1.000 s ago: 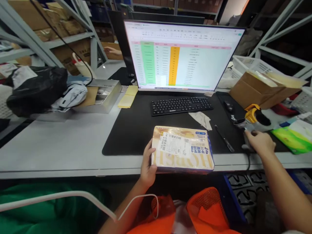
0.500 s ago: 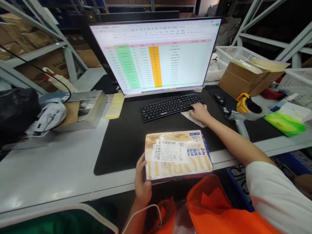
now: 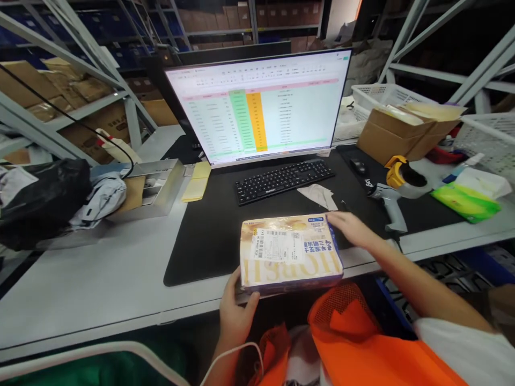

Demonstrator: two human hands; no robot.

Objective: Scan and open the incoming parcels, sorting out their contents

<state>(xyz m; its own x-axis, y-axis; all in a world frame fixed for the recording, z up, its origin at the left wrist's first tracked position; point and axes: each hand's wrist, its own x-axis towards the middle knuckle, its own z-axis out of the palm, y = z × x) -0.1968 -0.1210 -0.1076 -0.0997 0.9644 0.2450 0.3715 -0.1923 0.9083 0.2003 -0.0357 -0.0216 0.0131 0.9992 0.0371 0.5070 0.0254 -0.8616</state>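
A cardboard box (image 3: 293,271) with a cream and gold print, Chinese lettering and a white shipping label (image 3: 276,246) lies over the front edge of the desk. Its near side overhangs that edge. My left hand (image 3: 237,308) grips the near left corner, thumb in front and fingers along the side, partly hidden by the box. At the far right corner is my right hand (image 3: 349,228), its fingers stretched out and reaching the box's edge. Beyond the box are a black keyboard (image 3: 284,179) and a crumpled white paper (image 3: 319,197).
A monitor (image 3: 293,118) showing a spreadsheet stands behind the keyboard. To the right are a barcode scanner (image 3: 389,206), a mouse (image 3: 358,166), a tape dispenser (image 3: 396,169) and a green packet (image 3: 464,202). Leftward lie yellow slips (image 3: 197,182), a grey tray (image 3: 164,195) and a black bag (image 3: 48,198).
My right hand has left the keyboard and come back to the box's far right corner. On the screen, the green highlighted column has shifted right. My left hand stays on the box.
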